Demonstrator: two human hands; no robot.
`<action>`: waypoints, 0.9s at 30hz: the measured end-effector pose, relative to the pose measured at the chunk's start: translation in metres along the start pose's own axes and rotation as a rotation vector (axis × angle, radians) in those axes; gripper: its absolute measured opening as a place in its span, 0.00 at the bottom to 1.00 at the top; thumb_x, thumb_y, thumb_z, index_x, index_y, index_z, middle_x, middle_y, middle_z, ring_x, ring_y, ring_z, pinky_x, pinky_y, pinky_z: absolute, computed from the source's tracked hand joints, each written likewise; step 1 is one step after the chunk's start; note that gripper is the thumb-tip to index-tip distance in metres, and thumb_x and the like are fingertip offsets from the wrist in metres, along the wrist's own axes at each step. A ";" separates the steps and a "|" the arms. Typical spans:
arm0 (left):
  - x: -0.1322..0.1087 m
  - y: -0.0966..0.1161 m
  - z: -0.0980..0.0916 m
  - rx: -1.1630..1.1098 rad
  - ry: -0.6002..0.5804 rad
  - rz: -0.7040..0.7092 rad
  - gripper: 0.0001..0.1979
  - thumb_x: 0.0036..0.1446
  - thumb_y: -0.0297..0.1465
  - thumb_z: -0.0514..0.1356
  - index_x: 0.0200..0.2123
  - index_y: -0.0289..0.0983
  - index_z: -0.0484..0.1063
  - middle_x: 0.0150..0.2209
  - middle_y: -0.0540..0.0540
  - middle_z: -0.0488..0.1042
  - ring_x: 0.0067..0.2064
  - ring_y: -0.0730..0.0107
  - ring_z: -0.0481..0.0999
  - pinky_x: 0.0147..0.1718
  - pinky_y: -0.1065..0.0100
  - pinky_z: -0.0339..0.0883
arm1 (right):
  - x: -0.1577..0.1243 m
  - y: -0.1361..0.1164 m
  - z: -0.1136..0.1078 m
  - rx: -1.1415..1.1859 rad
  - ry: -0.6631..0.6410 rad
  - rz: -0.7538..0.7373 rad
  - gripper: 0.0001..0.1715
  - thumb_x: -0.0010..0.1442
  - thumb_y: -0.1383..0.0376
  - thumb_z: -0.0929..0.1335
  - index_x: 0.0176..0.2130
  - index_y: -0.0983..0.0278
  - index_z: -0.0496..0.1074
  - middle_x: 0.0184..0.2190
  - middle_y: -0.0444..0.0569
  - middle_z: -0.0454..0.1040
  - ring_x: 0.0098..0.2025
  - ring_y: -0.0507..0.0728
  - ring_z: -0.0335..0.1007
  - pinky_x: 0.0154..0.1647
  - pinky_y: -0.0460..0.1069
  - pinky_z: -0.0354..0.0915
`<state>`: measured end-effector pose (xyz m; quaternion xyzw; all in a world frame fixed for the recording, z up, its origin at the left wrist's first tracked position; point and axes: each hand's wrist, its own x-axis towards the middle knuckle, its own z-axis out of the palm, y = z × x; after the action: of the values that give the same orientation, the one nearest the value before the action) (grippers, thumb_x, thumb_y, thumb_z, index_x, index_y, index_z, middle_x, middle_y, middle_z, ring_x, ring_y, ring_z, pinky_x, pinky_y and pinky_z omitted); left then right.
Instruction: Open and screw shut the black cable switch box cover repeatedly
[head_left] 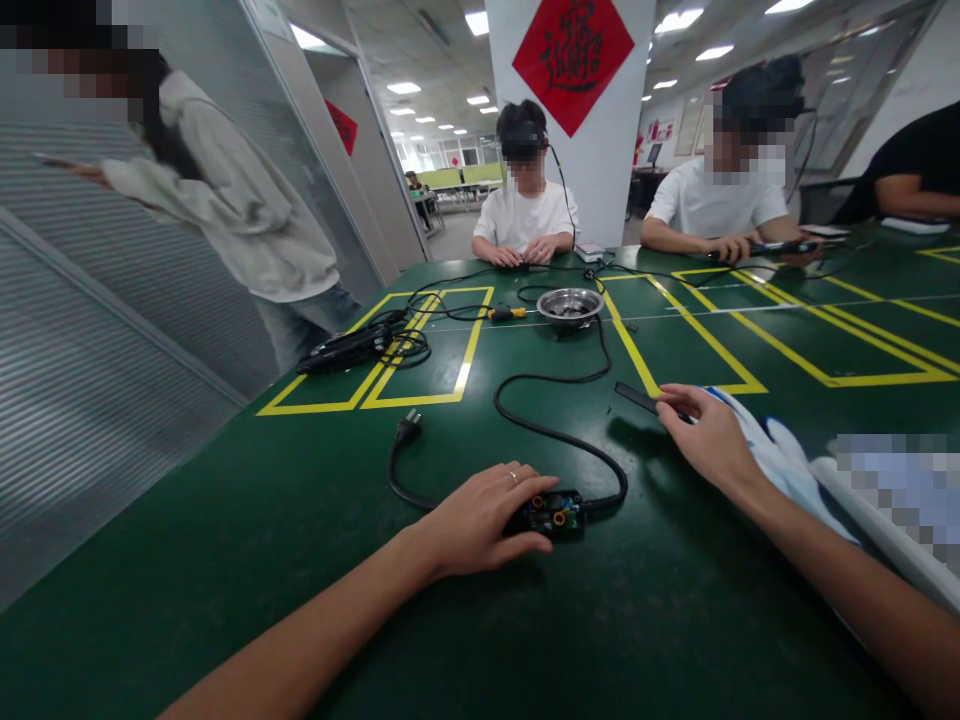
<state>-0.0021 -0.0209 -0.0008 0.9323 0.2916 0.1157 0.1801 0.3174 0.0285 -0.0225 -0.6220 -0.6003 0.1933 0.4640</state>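
Observation:
My left hand (487,520) is closed round an opened black power adapter (556,512) on the green table. Its circuit board and copper-coloured coils show. From the adapter's left runs a cord ending in a two-pin plug (409,425); another black cable (540,430) winds from its right toward a metal bowl (570,305). Held above the table between the fingers of my right hand (701,430) is a flat black strip (637,397), which looks like the adapter's casing cover. Just behind that hand lies a white and blue glove (784,470).
A bundle of black cables (360,342) and a yellow-handled screwdriver (508,313) lie farther back. Yellow tape (472,345) marks rectangles on the table (300,560). Co-workers (529,205) sit across the table, and a person (240,210) stands at the left.

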 end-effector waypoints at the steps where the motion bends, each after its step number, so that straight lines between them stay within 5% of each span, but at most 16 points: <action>1: 0.000 0.000 0.000 -0.013 0.017 -0.002 0.29 0.61 0.45 0.58 0.60 0.39 0.58 0.52 0.38 0.68 0.52 0.55 0.69 0.51 0.54 0.64 | 0.000 -0.003 -0.001 0.016 0.003 0.002 0.22 0.55 0.58 0.68 0.48 0.65 0.72 0.40 0.54 0.78 0.44 0.60 0.75 0.53 0.61 0.67; 5: 0.003 0.001 -0.003 -0.121 0.190 -0.109 0.19 0.64 0.37 0.56 0.56 0.39 0.65 0.52 0.40 0.69 0.53 0.58 0.68 0.53 0.55 0.63 | -0.012 -0.029 -0.001 0.119 -0.043 -0.014 0.24 0.55 0.59 0.69 0.50 0.65 0.70 0.44 0.54 0.77 0.46 0.59 0.74 0.55 0.59 0.67; 9: 0.010 0.013 -0.001 -0.441 0.389 -0.288 0.20 0.60 0.37 0.60 0.54 0.39 0.67 0.51 0.42 0.71 0.52 0.58 0.71 0.52 0.55 0.64 | -0.047 -0.062 0.007 0.334 -0.280 -0.052 0.25 0.57 0.60 0.68 0.54 0.61 0.66 0.50 0.52 0.74 0.51 0.57 0.72 0.55 0.57 0.68; 13: 0.016 0.031 0.003 -0.856 0.420 -0.316 0.19 0.60 0.38 0.60 0.52 0.36 0.69 0.49 0.42 0.74 0.51 0.54 0.73 0.50 0.54 0.67 | -0.081 -0.083 0.021 0.388 -0.441 -0.147 0.23 0.59 0.63 0.67 0.54 0.60 0.66 0.53 0.52 0.71 0.54 0.58 0.69 0.57 0.59 0.66; 16: 0.013 0.036 0.000 -0.943 0.455 -0.298 0.18 0.61 0.36 0.58 0.52 0.34 0.67 0.49 0.40 0.73 0.51 0.55 0.73 0.50 0.55 0.68 | -0.091 -0.084 0.027 0.318 -0.471 -0.204 0.23 0.59 0.64 0.67 0.54 0.59 0.65 0.53 0.51 0.70 0.53 0.57 0.69 0.56 0.59 0.67; 19: 0.004 0.031 -0.011 -0.665 0.459 -0.182 0.20 0.60 0.34 0.58 0.54 0.36 0.64 0.51 0.40 0.70 0.52 0.56 0.72 0.51 0.55 0.67 | -0.086 -0.078 0.023 0.206 -0.415 -0.208 0.23 0.59 0.62 0.67 0.54 0.57 0.65 0.52 0.49 0.71 0.53 0.57 0.69 0.55 0.58 0.67; 23: -0.002 0.021 -0.017 -0.080 0.139 -0.114 0.27 0.59 0.33 0.59 0.61 0.39 0.59 0.52 0.39 0.67 0.49 0.57 0.71 0.49 0.55 0.68 | -0.071 -0.067 0.013 0.080 -0.177 -0.251 0.17 0.60 0.63 0.65 0.50 0.58 0.67 0.48 0.48 0.72 0.50 0.56 0.69 0.53 0.57 0.67; 27: 0.002 0.020 -0.005 0.117 -0.039 -0.103 0.27 0.65 0.38 0.53 0.64 0.36 0.53 0.53 0.37 0.66 0.50 0.55 0.71 0.47 0.55 0.70 | -0.062 -0.062 0.009 0.041 -0.084 -0.291 0.14 0.61 0.65 0.64 0.48 0.60 0.68 0.45 0.49 0.72 0.47 0.56 0.70 0.50 0.55 0.67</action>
<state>0.0081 -0.0333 0.0116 0.9271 0.3417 0.0708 0.1369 0.2624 -0.0350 0.0034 -0.5104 -0.6989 0.1621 0.4742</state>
